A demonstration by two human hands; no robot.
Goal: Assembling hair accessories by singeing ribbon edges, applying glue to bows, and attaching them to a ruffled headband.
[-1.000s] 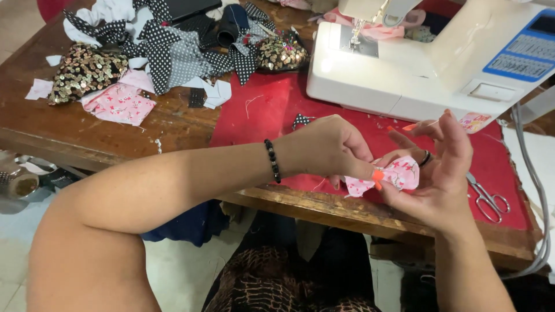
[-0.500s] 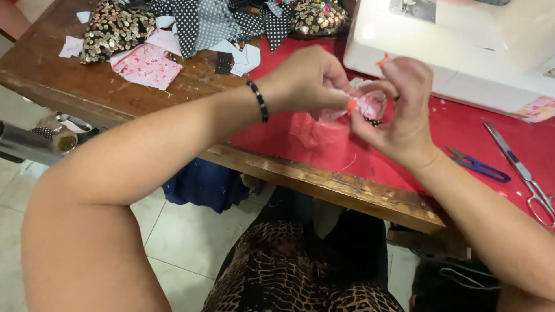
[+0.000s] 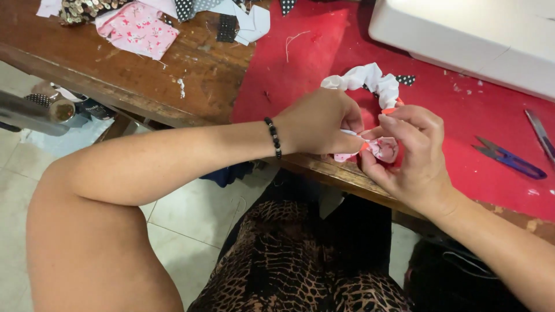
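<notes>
At near counter edge, over red cloth (image 3: 324, 69): small pink floral fabric piece (image 3: 384, 149), pinched between both hands. Left hand (image 3: 319, 122) fingers closed on its left side; right hand (image 3: 411, 155) curled round it, fingertips pressed on top. White ruffled scrunchie (image 3: 365, 78) just beyond. Blue thread snips (image 3: 509, 158) to the right. White sewing machine (image 3: 462, 34) far right. Fabric scraps (image 3: 139, 26) far left.
</notes>
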